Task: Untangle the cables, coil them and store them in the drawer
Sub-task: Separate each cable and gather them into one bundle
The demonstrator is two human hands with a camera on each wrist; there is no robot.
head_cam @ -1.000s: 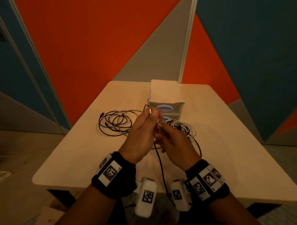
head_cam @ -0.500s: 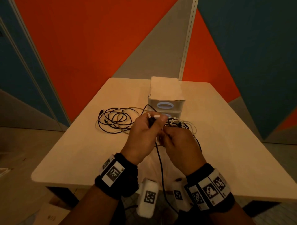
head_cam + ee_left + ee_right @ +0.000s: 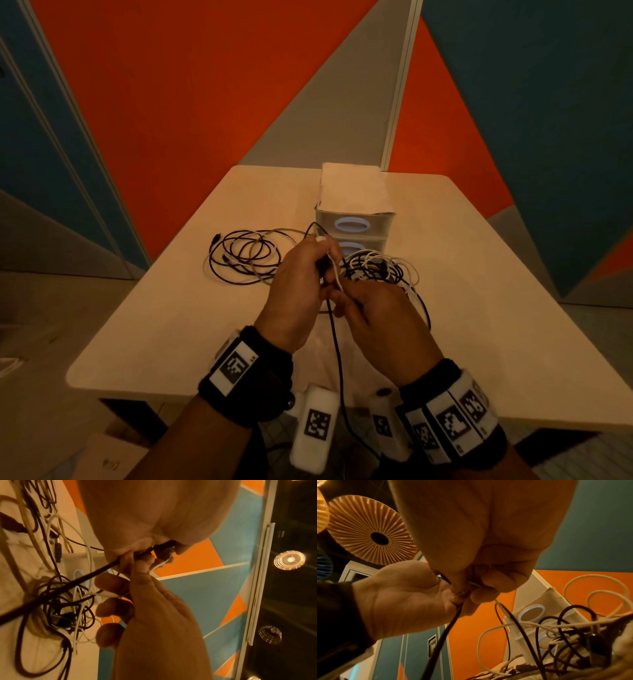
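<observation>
Both hands meet above the middle of the table (image 3: 144, 318). My left hand (image 3: 308, 274) grips a black cable (image 3: 337, 349) and the end of a thin white cable (image 3: 334, 270); the black one hangs down over the front edge. My right hand (image 3: 356, 301) pinches the white cable (image 3: 500, 605) just below the left. A tangle of white and black cables (image 3: 380, 269) lies right behind the hands. A looser pile of black and beige cables (image 3: 246, 257) lies to the left. The small white drawer unit (image 3: 352, 219) stands behind, both drawers closed.
The table's right half (image 3: 479, 308) holds nothing but a black loop trailing from the tangle. Floor lies beyond the left and front edges, with a cardboard box (image 3: 113, 455) below the near left corner. Walls in orange, grey and blue stand behind.
Both hands have sunk a little toward the table and closer to the tangle, still holding the same cables. The cable end in the left hand stands lower against the drawer unit.
</observation>
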